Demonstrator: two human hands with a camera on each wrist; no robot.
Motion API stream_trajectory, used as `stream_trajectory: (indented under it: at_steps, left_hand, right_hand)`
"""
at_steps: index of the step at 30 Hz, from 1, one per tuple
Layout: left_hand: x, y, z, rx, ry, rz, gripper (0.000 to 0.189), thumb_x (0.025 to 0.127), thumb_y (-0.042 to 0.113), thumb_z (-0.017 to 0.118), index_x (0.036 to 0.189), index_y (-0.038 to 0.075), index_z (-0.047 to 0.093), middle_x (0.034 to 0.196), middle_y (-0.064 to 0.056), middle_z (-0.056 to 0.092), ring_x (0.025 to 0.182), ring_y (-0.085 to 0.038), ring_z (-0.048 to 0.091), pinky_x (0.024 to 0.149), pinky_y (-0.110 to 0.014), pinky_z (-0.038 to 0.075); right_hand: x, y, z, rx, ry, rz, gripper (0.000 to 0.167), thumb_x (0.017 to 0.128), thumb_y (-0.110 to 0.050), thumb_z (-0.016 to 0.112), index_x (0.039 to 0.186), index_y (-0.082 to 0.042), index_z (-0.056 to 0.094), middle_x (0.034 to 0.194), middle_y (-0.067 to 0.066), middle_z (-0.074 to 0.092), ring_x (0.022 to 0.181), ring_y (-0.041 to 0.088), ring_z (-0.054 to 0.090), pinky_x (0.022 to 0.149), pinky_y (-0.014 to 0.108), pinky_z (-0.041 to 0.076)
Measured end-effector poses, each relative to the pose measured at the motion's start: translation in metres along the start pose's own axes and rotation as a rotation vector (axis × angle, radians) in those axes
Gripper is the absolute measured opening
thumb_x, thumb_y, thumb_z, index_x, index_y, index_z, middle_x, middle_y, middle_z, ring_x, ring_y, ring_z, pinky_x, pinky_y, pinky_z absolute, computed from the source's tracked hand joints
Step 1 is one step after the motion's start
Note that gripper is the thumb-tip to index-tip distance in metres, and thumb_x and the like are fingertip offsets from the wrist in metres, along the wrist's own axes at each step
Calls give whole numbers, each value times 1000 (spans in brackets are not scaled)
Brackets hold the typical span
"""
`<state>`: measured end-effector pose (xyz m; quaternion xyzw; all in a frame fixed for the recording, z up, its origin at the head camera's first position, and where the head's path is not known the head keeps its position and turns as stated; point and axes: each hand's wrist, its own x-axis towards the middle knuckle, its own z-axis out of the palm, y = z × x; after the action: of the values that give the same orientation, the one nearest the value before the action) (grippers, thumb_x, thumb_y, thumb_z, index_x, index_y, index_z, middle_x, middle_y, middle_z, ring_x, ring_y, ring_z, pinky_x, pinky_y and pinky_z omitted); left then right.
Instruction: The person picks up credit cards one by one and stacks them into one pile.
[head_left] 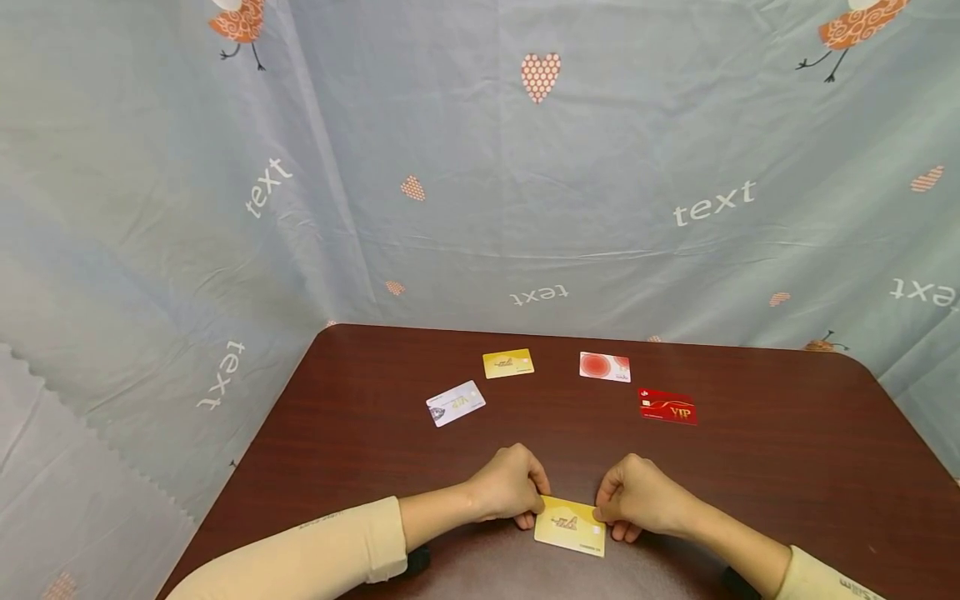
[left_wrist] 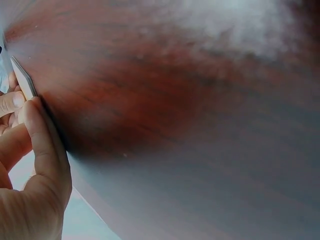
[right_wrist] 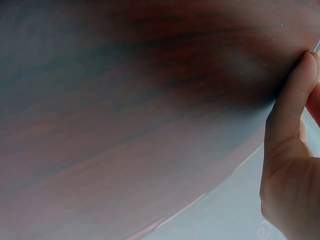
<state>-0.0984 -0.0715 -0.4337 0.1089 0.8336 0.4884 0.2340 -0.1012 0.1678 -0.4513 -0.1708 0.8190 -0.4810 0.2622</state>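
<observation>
Near the table's front edge, a yellow card [head_left: 570, 527] is held between two hands. The left hand [head_left: 512, 485] pinches its left edge with thumb and fingers; the right hand [head_left: 643, 497] pinches the opposite edge. Seen side-on in the left wrist view, the card's edge [left_wrist: 23, 79] looks layered, and whether several cards are stacked there I cannot tell. The right wrist view shows the right hand [right_wrist: 292, 150] at the frame's edge, with the card mostly hidden behind its fingers.
Farther back on the dark red-brown table [head_left: 375, 467] lie a second yellow card [head_left: 508, 363], a white VIP card [head_left: 456, 403], a white card with red circles [head_left: 604, 367] and a red VIP card [head_left: 667, 407]. A printed grey-blue curtain [head_left: 465, 167] hangs behind the table and on its left.
</observation>
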Motion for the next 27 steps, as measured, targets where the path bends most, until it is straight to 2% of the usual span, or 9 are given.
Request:
stream_trajectory:
  at_steps: [6,11,16,19,23,27]
  left_hand:
    - [1,-3,-2,-21,-16,-1,18,79,-20,71,82,-3,70,62,-12,67,42,-11,58,41,-22,53]
    - [-2,-3,-12,11,-27,39,13,84,-14,74,90,-3,72,63,-13,68,45,-13,59,43,-23,52]
    - [-6,1,-28,33,5,82,12,87,-10,75,98,-5,73,65,-14,67,48,-16,61,48,-28,56]
    - [-6,3,-39,28,25,99,13,87,-7,75,100,-5,73,68,-15,67,51,-23,64,51,-32,58]
    - [-8,3,-49,24,63,124,16,86,-5,75,102,-5,73,69,-10,67,59,-34,67,52,-28,53]
    - [-12,0,-57,29,103,151,22,84,-3,74,105,-5,72,71,-2,65,62,-31,66,54,-25,47]
  right_hand:
    - [2,0,0,-11,12,-2,16,90,-5,79,77,-2,72,61,7,66,50,15,66,48,33,60]
    - [6,-4,-4,-15,42,-26,14,92,-7,79,81,-1,72,64,8,68,52,17,66,49,34,60]
    - [11,-12,-11,-24,64,-66,11,94,-8,77,87,0,72,70,10,69,57,21,67,50,34,60]
    - [14,-16,-14,-61,72,-91,10,94,-10,77,90,-2,73,74,9,70,61,22,66,52,33,59]
    - [19,-18,-18,-107,72,-122,9,95,-13,77,95,-5,73,76,6,69,68,23,64,53,29,56]
    - [25,-17,-19,-108,69,-154,14,95,-13,75,101,-1,72,81,5,68,72,24,62,55,28,55]
